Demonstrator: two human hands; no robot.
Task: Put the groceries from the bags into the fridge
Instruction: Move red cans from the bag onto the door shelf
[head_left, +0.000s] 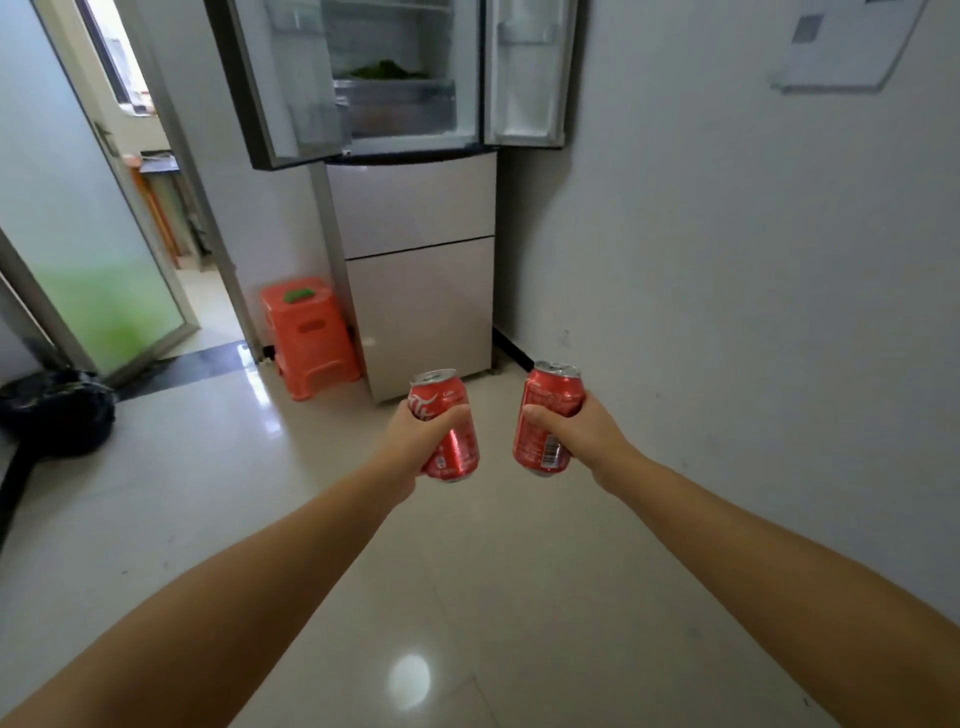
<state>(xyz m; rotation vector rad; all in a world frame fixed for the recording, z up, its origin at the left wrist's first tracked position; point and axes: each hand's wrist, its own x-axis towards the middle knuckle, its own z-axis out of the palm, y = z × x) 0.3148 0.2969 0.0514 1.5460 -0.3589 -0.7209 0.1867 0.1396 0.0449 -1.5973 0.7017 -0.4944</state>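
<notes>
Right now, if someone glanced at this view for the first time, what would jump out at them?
First, the two red soda cans held out mid-frame: the left hand grips the left can and the right hand grips the right can. Beyond them stands the fridge, both upper doors swung open, with something green on a shelf inside. The bright orange stool on the floor beside the fridge's left side also catches the eye.
</notes>
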